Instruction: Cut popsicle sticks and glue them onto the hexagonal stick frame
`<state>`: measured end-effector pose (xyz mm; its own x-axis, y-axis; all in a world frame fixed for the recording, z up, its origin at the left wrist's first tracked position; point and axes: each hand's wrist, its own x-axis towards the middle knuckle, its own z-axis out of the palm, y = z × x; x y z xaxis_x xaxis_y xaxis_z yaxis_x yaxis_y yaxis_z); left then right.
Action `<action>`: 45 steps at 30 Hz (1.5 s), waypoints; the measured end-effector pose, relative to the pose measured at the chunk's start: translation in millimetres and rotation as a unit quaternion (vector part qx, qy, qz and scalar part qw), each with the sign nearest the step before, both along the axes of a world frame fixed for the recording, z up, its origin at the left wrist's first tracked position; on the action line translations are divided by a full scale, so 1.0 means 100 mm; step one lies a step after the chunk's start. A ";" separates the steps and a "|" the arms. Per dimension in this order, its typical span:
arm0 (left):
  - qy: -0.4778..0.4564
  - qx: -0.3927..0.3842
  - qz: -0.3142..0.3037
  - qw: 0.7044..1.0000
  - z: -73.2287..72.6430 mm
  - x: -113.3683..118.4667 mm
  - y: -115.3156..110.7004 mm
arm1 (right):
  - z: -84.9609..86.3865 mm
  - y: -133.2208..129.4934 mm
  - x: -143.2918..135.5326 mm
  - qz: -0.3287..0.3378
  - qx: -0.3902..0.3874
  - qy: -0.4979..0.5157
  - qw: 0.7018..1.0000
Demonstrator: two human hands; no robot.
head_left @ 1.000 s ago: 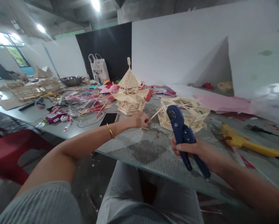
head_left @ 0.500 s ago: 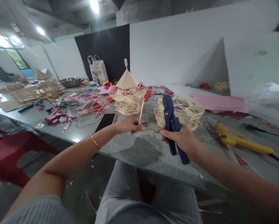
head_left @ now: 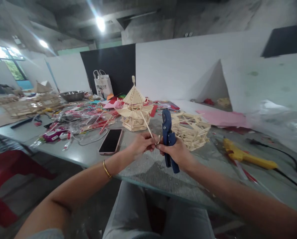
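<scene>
Pinched in the fingers of my left hand (head_left: 147, 142) is a thin pale wooden stick (head_left: 147, 123), slanting up to the left. My right hand (head_left: 177, 151) is closed around a dark blue hand cutter (head_left: 167, 127), held upright with its handles pointing down. Its fingertips meet those of my left hand, and a short pale piece (head_left: 159, 138) shows between them; which hand grips it I cannot tell. Behind my left hand stands a wooden-stick pagoda model (head_left: 135, 116). Just beyond the cutter lies a pile of wooden sticks (head_left: 192, 129).
A phone (head_left: 110, 141) lies left of my hands. Plastic bags and red scraps (head_left: 81, 116) cover the table's left. At right are a yellow glue gun (head_left: 248, 156) with a black cord and pink paper (head_left: 223, 118). A steel bowl (head_left: 72, 96) stands farther back.
My hands have come together; the right one moved left with the cutter. The stick now leans left instead of right. The view has tilted up slightly.
</scene>
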<state>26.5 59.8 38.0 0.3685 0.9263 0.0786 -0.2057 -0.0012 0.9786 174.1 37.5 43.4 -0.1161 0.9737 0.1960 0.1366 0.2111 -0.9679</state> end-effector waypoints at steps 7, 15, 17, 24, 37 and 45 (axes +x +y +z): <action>0.065 0.012 -0.095 0.993 0.10 0.06 0.18 | 0.04 0.06 0.20 0.037 -0.046 0.030 0.998; 0.028 -0.003 -0.100 0.995 0.00 0.06 0.21 | -0.06 0.09 0.20 0.062 -0.145 0.157 0.975; 0.038 0.001 -0.103 0.994 -0.03 0.05 0.22 | -0.09 0.10 0.19 0.056 -0.147 0.151 0.976; 0.051 0.011 -0.080 0.995 -0.11 0.03 0.27 | -0.14 0.12 0.18 0.061 -0.149 0.155 0.975; 0.066 0.029 -0.129 0.989 -0.13 0.02 0.28 | -0.17 0.11 0.16 0.033 -0.137 0.129 0.982; 0.059 0.020 -0.157 0.986 -0.07 -0.01 0.26 | -0.18 0.12 0.18 0.076 -0.149 0.138 0.976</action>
<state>25.7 85.9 31.0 0.6450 0.7624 0.0515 -0.0859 0.0054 0.9963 192.4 49.8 25.8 -0.2471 0.9678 -0.0485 -0.1490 -0.0874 -0.9850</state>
